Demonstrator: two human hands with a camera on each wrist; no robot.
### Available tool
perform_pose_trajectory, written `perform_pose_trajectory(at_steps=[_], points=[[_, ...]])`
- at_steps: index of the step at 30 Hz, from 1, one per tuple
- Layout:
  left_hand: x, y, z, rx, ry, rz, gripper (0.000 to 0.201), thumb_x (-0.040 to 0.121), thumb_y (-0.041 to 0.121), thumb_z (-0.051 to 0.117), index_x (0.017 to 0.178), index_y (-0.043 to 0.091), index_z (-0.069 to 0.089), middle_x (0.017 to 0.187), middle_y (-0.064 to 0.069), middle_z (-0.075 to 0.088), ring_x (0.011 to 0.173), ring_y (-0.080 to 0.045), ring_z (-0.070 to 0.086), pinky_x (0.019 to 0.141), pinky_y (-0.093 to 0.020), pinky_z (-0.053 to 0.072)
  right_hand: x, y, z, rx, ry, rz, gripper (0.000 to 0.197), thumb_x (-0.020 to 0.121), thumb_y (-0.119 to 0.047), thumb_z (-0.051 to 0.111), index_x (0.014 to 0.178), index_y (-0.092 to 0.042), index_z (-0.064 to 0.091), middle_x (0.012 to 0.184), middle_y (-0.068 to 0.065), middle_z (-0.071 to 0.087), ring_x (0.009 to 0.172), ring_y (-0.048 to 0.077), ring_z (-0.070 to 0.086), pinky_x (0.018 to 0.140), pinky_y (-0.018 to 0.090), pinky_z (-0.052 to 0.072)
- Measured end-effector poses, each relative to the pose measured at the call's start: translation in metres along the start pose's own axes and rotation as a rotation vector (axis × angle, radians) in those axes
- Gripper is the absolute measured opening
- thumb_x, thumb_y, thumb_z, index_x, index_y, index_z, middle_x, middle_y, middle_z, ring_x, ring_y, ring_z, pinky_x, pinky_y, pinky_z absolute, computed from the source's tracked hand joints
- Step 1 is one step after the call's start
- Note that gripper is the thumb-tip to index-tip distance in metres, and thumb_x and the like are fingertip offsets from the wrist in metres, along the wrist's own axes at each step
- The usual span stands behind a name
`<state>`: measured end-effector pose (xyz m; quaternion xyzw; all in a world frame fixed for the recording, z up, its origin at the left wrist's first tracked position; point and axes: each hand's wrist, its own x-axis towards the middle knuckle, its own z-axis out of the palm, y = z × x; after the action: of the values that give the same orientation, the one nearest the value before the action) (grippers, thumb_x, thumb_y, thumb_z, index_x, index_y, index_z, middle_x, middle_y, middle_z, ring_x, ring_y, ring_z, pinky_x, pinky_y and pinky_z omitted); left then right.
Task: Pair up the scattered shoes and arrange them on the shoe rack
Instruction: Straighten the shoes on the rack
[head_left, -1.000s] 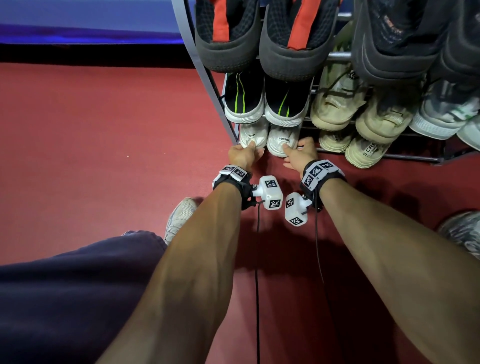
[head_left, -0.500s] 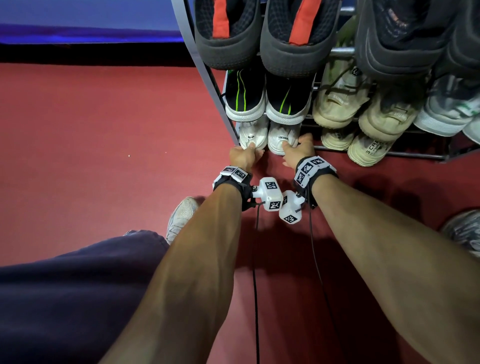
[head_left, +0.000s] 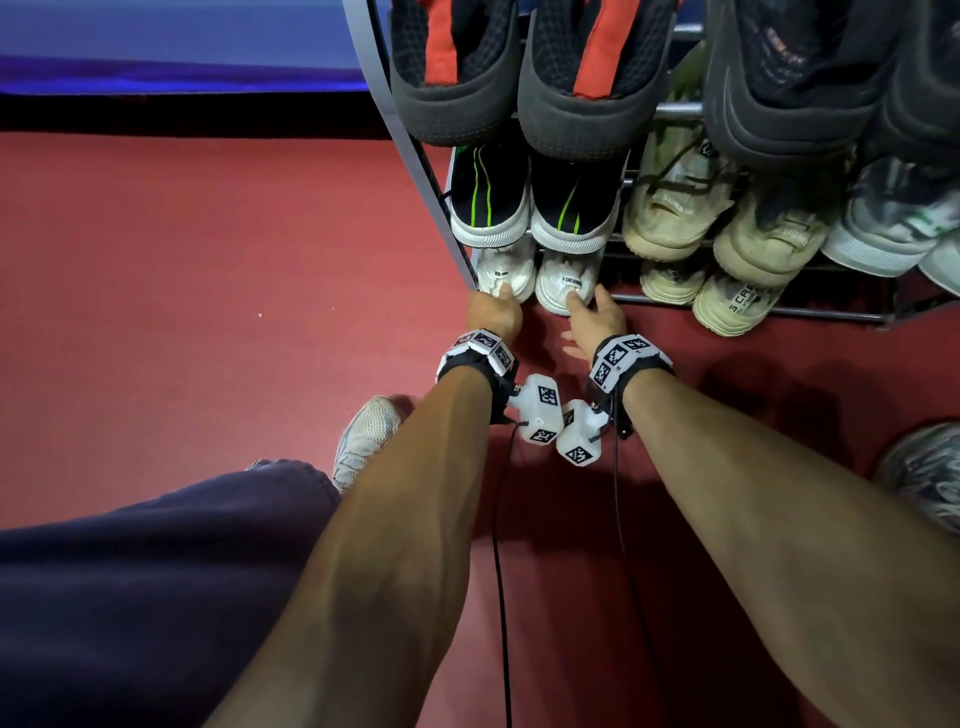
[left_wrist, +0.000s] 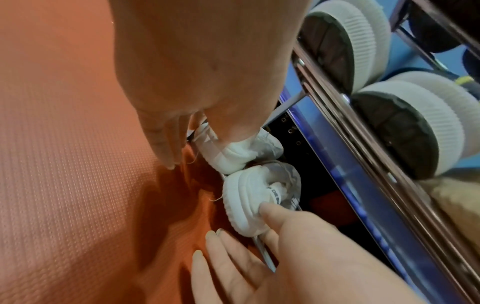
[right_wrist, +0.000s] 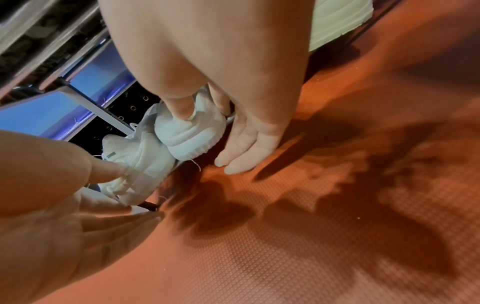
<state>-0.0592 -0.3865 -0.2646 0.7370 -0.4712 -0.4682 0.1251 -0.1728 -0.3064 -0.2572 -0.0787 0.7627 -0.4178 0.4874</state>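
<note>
A pair of white sneakers stands heels-out at the left end of the shoe rack's (head_left: 415, 156) bottom shelf. My left hand (head_left: 496, 309) presses its thumb on the heel of the left white sneaker (head_left: 506, 267). In the left wrist view that hand's fingers (left_wrist: 166, 144) point straight down at the floor. My right hand (head_left: 589, 314) touches the heel of the right white sneaker (head_left: 563, 280) with its thumb. Its fingers (right_wrist: 241, 148) lie straight and spread beside the shoe, off it. The toes of both sneakers are hidden under the shelf above.
Black sneakers with green stripes (head_left: 491, 202) sit on the shelf above, dark slip-ons with red tongues (head_left: 452, 78) higher up. Beige pairs (head_left: 675, 218) (head_left: 727, 306) fill the rack to the right. A grey-white shoe (head_left: 366, 436) and another grey shoe (head_left: 924, 467) are on the red mat.
My right wrist has drifted left toward the left wrist. The right hand's fingers have spread off the heel, leaving the thumb on it. The left hand stays on its shoe.
</note>
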Motion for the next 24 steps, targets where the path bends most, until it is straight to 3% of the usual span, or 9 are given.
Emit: perform_pose_trajectory(at_steps=[3,5,7,10,13,15,18,21,24], points=[[-0.025,0.017,-0.008,0.086,0.067,0.037,0.058,0.101,0.04,0.051,0.137,-0.005,0.04,0.138,-0.025,0.05,0.125,-0.041,0.053,0.105,-0.045,0.045,-0.004,-0.003,-0.004,-0.029,-0.043,0.038,0.067,0.098,-0.044,0.055,0.155,-0.036,0.023,0.128,0.002,0.059,0.097,0.025,0.068,0.073,0.036,0.058],[-0.035,0.023,-0.01,0.143,0.186,0.093,0.057,0.099,0.037,0.054,0.136,-0.001,0.036,0.137,-0.022,0.045,0.121,-0.04,0.052,0.1,-0.045,0.043,-0.002,-0.005,-0.004,-0.06,-0.049,0.051,0.069,0.097,-0.045,0.055,0.156,-0.037,0.021,0.131,0.001,0.056,0.104,0.028,0.066,0.075,0.038,0.058],[-0.044,0.027,-0.011,0.147,0.315,0.158,0.054,0.095,0.037,0.056,0.132,0.001,0.038,0.126,-0.019,0.048,0.111,-0.039,0.056,0.089,-0.045,0.046,-0.004,-0.01,-0.004,-0.121,-0.02,-0.004,0.064,0.092,-0.045,0.057,0.15,-0.03,0.033,0.13,0.004,0.058,0.109,0.031,0.065,0.081,0.044,0.059],[-0.055,0.035,-0.013,0.156,0.396,0.274,0.041,0.093,0.033,0.053,0.12,0.004,0.043,0.115,-0.014,0.053,0.101,-0.034,0.058,0.077,-0.042,0.045,0.002,-0.015,-0.012,-0.188,0.126,-0.114,0.039,0.086,-0.042,0.057,0.12,-0.022,0.055,0.104,0.005,0.067,0.096,0.032,0.069,0.086,0.049,0.057],[-0.064,0.041,-0.006,0.142,0.199,0.423,0.029,0.095,0.029,0.049,0.11,0.005,0.054,0.103,-0.009,0.063,0.089,-0.03,0.059,0.078,-0.036,0.045,-0.009,-0.025,-0.036,-0.22,0.293,-0.174,0.021,0.093,-0.029,0.056,0.099,-0.01,0.062,0.09,0.005,0.064,0.085,0.024,0.062,0.079,0.028,0.049],[-0.07,0.042,0.01,0.182,0.013,0.509,0.034,0.092,0.035,0.046,0.098,0.006,0.062,0.093,-0.013,0.07,0.086,-0.033,0.064,0.077,-0.038,0.052,-0.014,-0.023,-0.059,-0.239,0.404,-0.203,0.023,0.095,-0.024,0.055,0.099,-0.004,0.063,0.093,0.008,0.066,0.088,0.022,0.061,0.075,0.027,0.043],[-0.083,0.047,0.035,0.343,-0.158,0.6,0.03,0.087,0.039,0.049,0.089,0.013,0.065,0.09,-0.013,0.072,0.089,-0.034,0.067,0.078,-0.039,0.054,-0.023,-0.014,-0.095,-0.242,0.548,-0.222,0.024,0.093,-0.022,0.053,0.1,-0.001,0.062,0.104,0.018,0.069,0.097,0.032,0.065,0.073,0.028,0.041],[-0.095,0.056,0.06,0.339,-0.227,0.629,0.025,0.09,0.032,0.057,0.103,0.012,0.062,0.101,-0.013,0.071,0.099,-0.033,0.065,0.085,-0.039,0.053,-0.024,0.0,-0.127,-0.206,0.655,-0.257,0.016,0.093,-0.025,0.054,0.093,-0.009,0.056,0.105,0.02,0.066,0.098,0.035,0.064,0.073,0.028,0.04],[-0.099,0.066,0.085,0.359,-0.225,0.596,0.05,0.09,0.04,0.057,0.123,0.002,0.056,0.123,-0.021,0.063,0.117,-0.037,0.058,0.097,-0.045,0.05,-0.019,0.01,-0.153,-0.199,0.736,-0.297,0.026,0.09,-0.026,0.056,0.108,-0.009,0.057,0.114,0.021,0.056,0.108,0.037,0.056,0.085,0.035,0.043]])
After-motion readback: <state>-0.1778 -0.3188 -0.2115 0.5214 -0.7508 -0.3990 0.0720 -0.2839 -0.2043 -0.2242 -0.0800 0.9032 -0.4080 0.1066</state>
